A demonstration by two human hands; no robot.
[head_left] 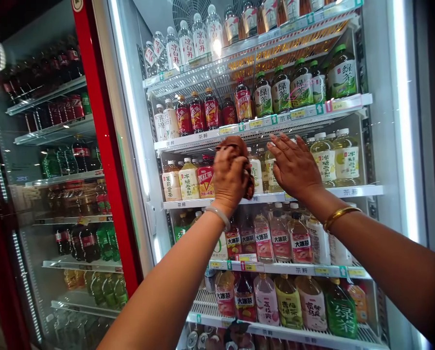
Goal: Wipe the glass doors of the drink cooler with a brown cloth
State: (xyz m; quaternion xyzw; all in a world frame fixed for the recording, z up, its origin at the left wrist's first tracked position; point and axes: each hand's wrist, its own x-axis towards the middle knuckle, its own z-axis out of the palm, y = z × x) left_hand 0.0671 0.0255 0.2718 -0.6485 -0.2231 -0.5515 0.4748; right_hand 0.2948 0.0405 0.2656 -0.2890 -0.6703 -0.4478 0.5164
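Both my arms reach up toward the glass front (235, 214) of a lit drinks fridge. Bunched in my left hand (229, 175) is a brown cloth (235, 144), its folds showing above the fingers and down the right side. A pale bangle is on that wrist. To the right, my right hand (296, 165) is held flat with its fingers stretched out, a gold bangle on the wrist. It holds nothing and appears to rest against the glass. Behind the hands stand bottles of pale yellow drink (325, 155) on the middle shelf.
Shelves above and below carry many bottles, among them green-capped tea bottles (343, 73) and clear water bottles (200, 41). A red door frame (104, 141) on the left divides this fridge from another fridge with dark soda bottles (88, 240). Bright light strips (403, 116) run up the sides.
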